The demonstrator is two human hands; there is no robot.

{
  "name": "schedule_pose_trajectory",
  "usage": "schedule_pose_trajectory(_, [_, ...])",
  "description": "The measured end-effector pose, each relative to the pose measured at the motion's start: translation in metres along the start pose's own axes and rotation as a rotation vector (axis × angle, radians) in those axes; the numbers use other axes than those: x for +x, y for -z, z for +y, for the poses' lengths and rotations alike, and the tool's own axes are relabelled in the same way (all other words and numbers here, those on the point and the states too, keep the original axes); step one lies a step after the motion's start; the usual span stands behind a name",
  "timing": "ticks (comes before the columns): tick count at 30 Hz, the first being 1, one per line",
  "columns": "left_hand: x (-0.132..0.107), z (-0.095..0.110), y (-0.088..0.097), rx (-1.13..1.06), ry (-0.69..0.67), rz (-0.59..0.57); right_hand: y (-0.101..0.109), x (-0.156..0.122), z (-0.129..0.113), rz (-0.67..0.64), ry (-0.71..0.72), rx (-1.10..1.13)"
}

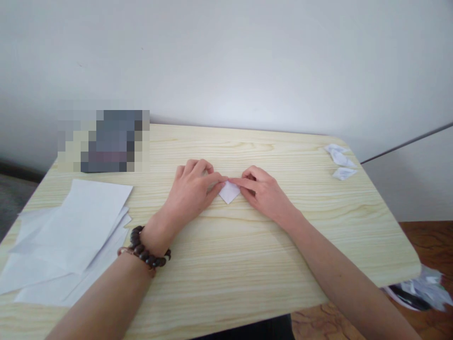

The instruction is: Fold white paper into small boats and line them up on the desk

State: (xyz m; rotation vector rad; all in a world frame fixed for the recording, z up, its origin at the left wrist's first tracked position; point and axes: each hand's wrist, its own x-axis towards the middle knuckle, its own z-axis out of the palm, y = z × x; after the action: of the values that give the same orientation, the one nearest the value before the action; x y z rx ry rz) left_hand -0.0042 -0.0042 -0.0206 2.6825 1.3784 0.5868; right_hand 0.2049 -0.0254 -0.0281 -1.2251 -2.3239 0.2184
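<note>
The small folded paper (229,192) sits between my two hands: at three o'clock from my left hand (191,186) and at nine o'clock from my right hand (262,191). Its bare corner points to six o'clock, toward me; my fingertips cover its top, so I cannot tell its long axis. My left thumb and forefinger pinch its upper edge, the other fingers bent; my right thumb and forefinger close on the opposite side. My forearms come in from about eight and four o'clock, backs of the hands showing.
</note>
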Motion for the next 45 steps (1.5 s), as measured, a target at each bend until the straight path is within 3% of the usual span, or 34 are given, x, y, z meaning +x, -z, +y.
schedule_pose_trajectory(9, [-0.002, 0.004, -0.001, 0.0, 0.042, 0.014, 0.0, 0.0, 0.0, 0.021, -0.003, 0.05])
schedule_pose_trajectory(15, [-0.001, 0.007, -0.005, -0.013, 0.099, 0.004, 0.006, 0.004, -0.004, -0.029, -0.084, 0.085])
schedule_pose_trajectory(19, [0.0, 0.003, -0.005, -0.057, 0.072, -0.02, 0.007, 0.002, -0.005, -0.043, -0.078, 0.12])
schedule_pose_trajectory(25, [0.0, -0.005, -0.005, -0.115, 0.041, 0.031, 0.0, 0.0, -0.004, -0.014, -0.107, 0.116])
schedule_pose_trajectory(30, [0.003, -0.008, -0.005, -0.257, 0.053, 0.03, -0.004, 0.001, -0.004, 0.053, -0.127, 0.192])
schedule_pose_trajectory(36, [0.006, -0.002, 0.001, -0.602, 0.279, 0.036, -0.001, 0.002, -0.005, 0.061, -0.15, 0.313])
schedule_pose_trajectory(40, [0.006, 0.0, 0.003, -0.682, 0.256, 0.015, 0.001, 0.004, -0.005, 0.102, -0.216, 0.382])
schedule_pose_trajectory(45, [0.006, 0.001, 0.007, -0.766, 0.258, -0.036, 0.002, 0.004, -0.005, 0.074, -0.191, 0.373])
